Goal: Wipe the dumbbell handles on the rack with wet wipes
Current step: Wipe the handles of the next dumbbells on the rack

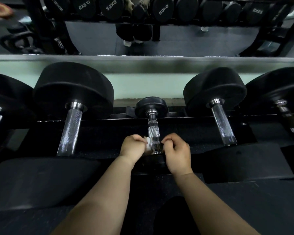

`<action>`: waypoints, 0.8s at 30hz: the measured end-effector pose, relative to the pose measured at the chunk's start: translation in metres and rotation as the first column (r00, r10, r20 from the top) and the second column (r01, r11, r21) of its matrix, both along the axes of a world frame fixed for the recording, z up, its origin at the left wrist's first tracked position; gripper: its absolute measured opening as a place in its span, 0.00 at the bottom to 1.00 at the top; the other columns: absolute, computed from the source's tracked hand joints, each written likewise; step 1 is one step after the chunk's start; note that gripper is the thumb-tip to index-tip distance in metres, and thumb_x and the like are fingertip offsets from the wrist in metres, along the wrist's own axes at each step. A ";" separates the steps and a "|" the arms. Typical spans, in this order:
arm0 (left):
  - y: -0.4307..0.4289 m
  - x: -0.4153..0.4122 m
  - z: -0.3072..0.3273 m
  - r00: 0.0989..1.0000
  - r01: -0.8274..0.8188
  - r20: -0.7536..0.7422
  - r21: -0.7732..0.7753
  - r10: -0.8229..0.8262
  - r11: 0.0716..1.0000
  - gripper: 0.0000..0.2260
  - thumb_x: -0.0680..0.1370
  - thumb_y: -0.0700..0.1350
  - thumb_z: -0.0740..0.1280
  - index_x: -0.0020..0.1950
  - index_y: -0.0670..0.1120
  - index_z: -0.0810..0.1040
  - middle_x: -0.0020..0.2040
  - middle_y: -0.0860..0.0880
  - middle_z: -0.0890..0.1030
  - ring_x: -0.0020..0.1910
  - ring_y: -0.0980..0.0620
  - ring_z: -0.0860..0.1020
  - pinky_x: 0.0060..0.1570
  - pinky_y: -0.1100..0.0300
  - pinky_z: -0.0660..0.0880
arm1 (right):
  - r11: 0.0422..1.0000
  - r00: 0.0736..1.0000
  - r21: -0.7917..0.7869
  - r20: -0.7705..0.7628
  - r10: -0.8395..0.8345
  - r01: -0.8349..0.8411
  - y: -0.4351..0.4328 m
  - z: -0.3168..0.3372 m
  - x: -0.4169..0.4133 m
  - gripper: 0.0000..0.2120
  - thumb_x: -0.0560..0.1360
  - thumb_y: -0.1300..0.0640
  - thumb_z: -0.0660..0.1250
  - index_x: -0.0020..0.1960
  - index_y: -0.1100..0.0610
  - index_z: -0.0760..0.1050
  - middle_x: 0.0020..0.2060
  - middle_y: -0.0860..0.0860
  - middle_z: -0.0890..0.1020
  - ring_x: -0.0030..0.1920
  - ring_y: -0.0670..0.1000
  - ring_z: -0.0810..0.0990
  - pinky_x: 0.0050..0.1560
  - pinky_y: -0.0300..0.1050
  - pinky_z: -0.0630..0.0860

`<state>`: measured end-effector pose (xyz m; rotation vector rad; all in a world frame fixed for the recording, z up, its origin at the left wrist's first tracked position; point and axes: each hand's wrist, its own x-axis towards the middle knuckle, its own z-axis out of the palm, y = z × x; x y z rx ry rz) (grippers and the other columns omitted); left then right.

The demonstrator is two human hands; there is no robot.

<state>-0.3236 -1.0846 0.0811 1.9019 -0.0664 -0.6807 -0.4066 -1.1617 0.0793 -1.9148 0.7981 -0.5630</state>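
Head view, looking down onto the lower tier of the rack (pixel 109 121).

- Grip: left hand (pixel 131 147) has its fingers curled, pinching a bunched white wet wipe (pixel 147 143) against the left flank of the small dumbbell handle (pixel 153 131). Right hand (pixel 176 153) is curled too, fingertips touching or just beside the right flank of the same handle. Whether it pinches the wipe's other end I cannot tell; only a pale fleck shows at its fingertips.
- Where the work lies: the handle sits between the two hands, at its near end. Its long axis runs straight away from the grip, toward the far head (pixel 151 106). Most of the knurled length lies beyond the fingers, uncovered by the wipe.
- Judgement: the coming stroke should travel along that axis, away from the body. Both hands are about equally near; the left carries the cloth, so it leads.
- Neighbours: a large dumbbell handle (pixel 70 131) lies well out past the left hand, another (pixel 223 122) well out past the right hand, each angled roughly parallel with the small one. Neither is touched.
- Surface: chrome, knurled, shiny under the light; likely slick once wet.
- Room: pale green wall (pixel 143 85) behind the rack, a mirror (pixel 100 39) above it reflecting more dumbbells, dark floor (pixel 244 209) under the forearms.
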 end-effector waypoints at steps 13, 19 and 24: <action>0.048 -0.006 0.066 0.990 -0.016 0.119 -0.410 0.071 0.912 0.12 0.76 0.31 0.60 0.42 0.48 0.74 0.45 0.49 0.78 0.44 0.54 0.78 0.43 0.67 0.78 | 0.783 0.891 0.430 0.151 0.428 -0.450 -0.005 0.052 0.025 0.14 0.75 0.62 0.62 0.59 0.55 0.72 0.52 0.49 0.78 0.50 0.45 0.77 0.52 0.37 0.73; 0.099 -0.012 0.088 0.883 0.214 0.460 -0.212 -0.096 0.954 0.15 0.73 0.35 0.66 0.46 0.57 0.75 0.41 0.62 0.82 0.44 0.67 0.78 0.45 0.77 0.71 | 0.663 0.798 0.456 0.223 0.560 -0.594 0.016 0.068 0.045 0.10 0.74 0.67 0.61 0.42 0.54 0.75 0.35 0.49 0.79 0.34 0.43 0.77 0.34 0.32 0.74; 0.173 -0.008 0.090 0.638 0.060 0.762 0.095 -0.112 0.994 0.08 0.69 0.55 0.61 0.46 0.63 0.75 0.54 0.68 0.74 0.54 0.72 0.72 0.54 0.82 0.62 | 0.769 0.866 0.413 0.117 0.486 -0.487 0.038 0.066 0.069 0.11 0.74 0.67 0.59 0.38 0.54 0.73 0.34 0.49 0.76 0.32 0.45 0.72 0.26 0.30 0.68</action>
